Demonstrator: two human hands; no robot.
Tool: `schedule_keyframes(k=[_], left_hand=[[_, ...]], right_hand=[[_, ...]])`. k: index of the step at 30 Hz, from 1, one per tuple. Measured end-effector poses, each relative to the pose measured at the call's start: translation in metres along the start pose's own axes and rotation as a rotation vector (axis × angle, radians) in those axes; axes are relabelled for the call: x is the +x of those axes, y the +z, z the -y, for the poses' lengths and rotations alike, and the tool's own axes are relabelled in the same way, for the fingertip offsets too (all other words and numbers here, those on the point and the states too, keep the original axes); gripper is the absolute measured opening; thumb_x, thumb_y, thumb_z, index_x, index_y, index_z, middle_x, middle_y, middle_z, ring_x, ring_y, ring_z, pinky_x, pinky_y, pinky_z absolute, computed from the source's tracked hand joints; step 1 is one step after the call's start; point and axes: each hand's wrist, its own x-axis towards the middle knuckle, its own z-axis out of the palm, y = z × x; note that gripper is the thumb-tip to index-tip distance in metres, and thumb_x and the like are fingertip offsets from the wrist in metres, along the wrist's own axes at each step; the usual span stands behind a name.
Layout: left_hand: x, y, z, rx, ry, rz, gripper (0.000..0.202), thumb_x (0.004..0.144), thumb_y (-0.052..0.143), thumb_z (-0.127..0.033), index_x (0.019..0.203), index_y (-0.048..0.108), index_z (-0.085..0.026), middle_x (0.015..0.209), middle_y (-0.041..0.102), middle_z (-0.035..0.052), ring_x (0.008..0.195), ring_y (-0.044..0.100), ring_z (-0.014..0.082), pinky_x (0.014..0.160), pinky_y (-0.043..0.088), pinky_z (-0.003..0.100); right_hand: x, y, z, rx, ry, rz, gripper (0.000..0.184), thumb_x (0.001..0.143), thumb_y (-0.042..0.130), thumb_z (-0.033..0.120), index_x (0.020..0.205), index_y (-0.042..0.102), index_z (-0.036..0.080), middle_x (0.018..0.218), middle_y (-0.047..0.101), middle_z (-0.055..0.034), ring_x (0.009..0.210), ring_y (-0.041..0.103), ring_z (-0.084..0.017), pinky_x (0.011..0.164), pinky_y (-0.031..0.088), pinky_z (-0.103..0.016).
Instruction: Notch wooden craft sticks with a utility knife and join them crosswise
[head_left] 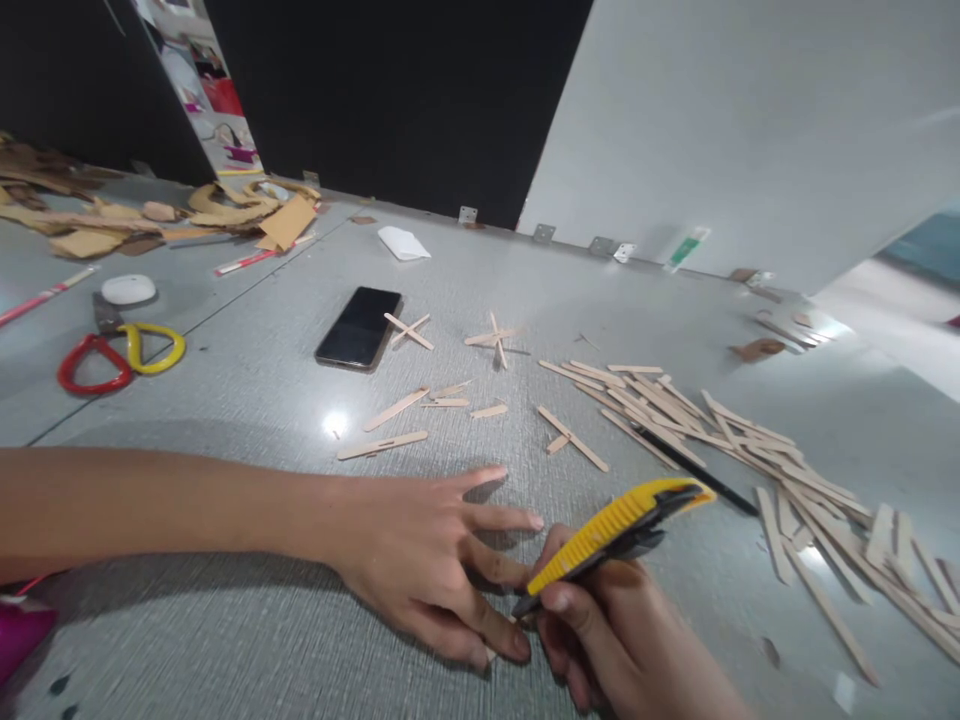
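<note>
My right hand (622, 630) is wrapped around a yellow and black utility knife (611, 530), its tip pointing down to the grey table (247, 620) near my left fingertips. My left hand (431, 565) lies flat on the table with fingers spread, its lower fingers pressing down beside the knife tip. A small pale piece under those fingers is mostly hidden. Loose wooden craft sticks (382, 444) lie just beyond my left hand.
A large scatter of craft sticks (750, 450) and a black pen (697, 470) lie to the right. A black phone (358, 327) sits mid-table, with two crossed-stick pieces (495, 340) beside it. Red and yellow scissors (120, 355), an eraser and cardboard scraps (225, 215) are at left.
</note>
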Motion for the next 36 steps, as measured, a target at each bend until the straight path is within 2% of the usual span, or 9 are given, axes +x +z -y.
schedule_keyframes(k=[10, 16, 20, 23, 25, 27, 30, 33, 36], left_hand=[[0.003, -0.004, -0.004, -0.073, -0.076, 0.035, 0.035, 0.109, 0.053, -0.048, 0.132, 0.076, -0.037, 0.145, 0.072, 0.0003, 0.161, 0.039, 0.0298, 0.137, 0.013, 0.059], [0.002, -0.003, -0.005, -0.047, -0.041, -0.041, 0.034, 0.108, 0.055, -0.044, 0.130, 0.078, -0.032, 0.137, 0.076, 0.0024, 0.157, 0.044, 0.0316, 0.136, 0.019, 0.061], [0.005, -0.003, -0.004, -0.040, -0.035, -0.017, 0.037, 0.110, 0.050, -0.045, 0.131, 0.077, -0.031, 0.144, 0.073, 0.0013, 0.157, 0.044, 0.0312, 0.136, 0.015, 0.059], [0.006, -0.005, -0.003, -0.055, -0.025, 0.018, 0.038, 0.111, 0.047, -0.045, 0.130, 0.077, -0.031, 0.154, 0.065, -0.0007, 0.151, 0.051, 0.0286, 0.135, 0.023, 0.053], [0.006, -0.005, -0.003, -0.056, -0.036, 0.034, 0.037, 0.110, 0.049, -0.047, 0.130, 0.076, -0.033, 0.158, 0.062, -0.0029, 0.154, 0.048, 0.0275, 0.135, 0.023, 0.052], [0.003, -0.004, -0.003, -0.048, -0.052, 0.026, 0.035, 0.109, 0.052, -0.048, 0.131, 0.075, -0.036, 0.158, 0.062, -0.0046, 0.162, 0.037, 0.0268, 0.138, 0.014, 0.054], [0.000, -0.002, -0.005, -0.028, -0.044, -0.032, 0.035, 0.109, 0.051, -0.047, 0.130, 0.075, -0.033, 0.155, 0.064, -0.0017, 0.163, 0.034, 0.0278, 0.138, 0.004, 0.056], [0.000, -0.001, -0.005, 0.010, -0.094, -0.111, 0.032, 0.108, 0.054, -0.043, 0.127, 0.076, -0.028, 0.149, 0.069, 0.0047, 0.149, 0.052, 0.0302, 0.134, 0.018, 0.058], [0.001, 0.001, -0.003, -0.005, -0.209, -0.200, 0.024, 0.109, 0.058, -0.035, 0.121, 0.076, -0.025, 0.134, 0.077, 0.0040, 0.130, 0.066, 0.0248, 0.127, 0.033, 0.048]], right_hand=[[-0.002, 0.002, 0.001, -0.022, -0.029, -0.021, 0.052, 0.108, 0.041, 0.050, 0.064, 0.054, 0.026, 0.052, 0.061, 0.0005, 0.042, 0.058, -0.014, 0.047, 0.050, -0.025], [0.002, 0.001, 0.003, -0.049, -0.024, -0.001, 0.057, 0.109, 0.035, 0.054, 0.063, 0.055, 0.026, 0.049, 0.060, -0.0007, 0.042, 0.058, -0.015, 0.046, 0.047, -0.025], [-0.002, -0.001, 0.005, -0.017, -0.052, -0.008, 0.062, 0.110, 0.032, 0.064, 0.067, 0.054, 0.026, 0.051, 0.061, 0.0000, 0.044, 0.059, -0.015, 0.048, 0.048, -0.026], [-0.006, -0.003, 0.003, 0.051, -0.114, 0.019, 0.071, 0.110, 0.026, 0.073, 0.070, 0.058, 0.023, 0.055, 0.063, -0.0004, 0.047, 0.060, -0.014, 0.051, 0.050, -0.026], [-0.007, -0.004, 0.002, 0.130, -0.121, 0.048, 0.075, 0.109, 0.026, 0.077, 0.072, 0.061, 0.021, 0.059, 0.065, -0.0016, 0.050, 0.061, -0.013, 0.053, 0.051, -0.025], [-0.007, -0.006, 0.000, 0.236, -0.088, 0.040, 0.073, 0.110, 0.030, 0.075, 0.080, 0.066, 0.020, 0.063, 0.070, -0.0033, 0.053, 0.064, -0.014, 0.053, 0.052, -0.024], [-0.006, -0.011, -0.001, 0.246, -0.148, -0.149, 0.062, 0.111, 0.040, 0.067, 0.082, 0.068, 0.020, 0.068, 0.071, -0.0037, 0.058, 0.067, -0.016, 0.057, 0.055, -0.026], [-0.006, -0.014, -0.002, 0.111, -0.287, -0.393, 0.053, 0.106, 0.056, 0.065, 0.079, 0.071, 0.022, 0.074, 0.070, -0.0047, 0.066, 0.067, -0.019, 0.061, 0.058, -0.028], [-0.009, -0.016, -0.004, 0.111, -0.227, -0.488, 0.042, 0.100, 0.066, 0.060, 0.080, 0.070, 0.023, 0.067, 0.066, -0.0012, 0.057, 0.062, -0.018, 0.051, 0.053, -0.026]])
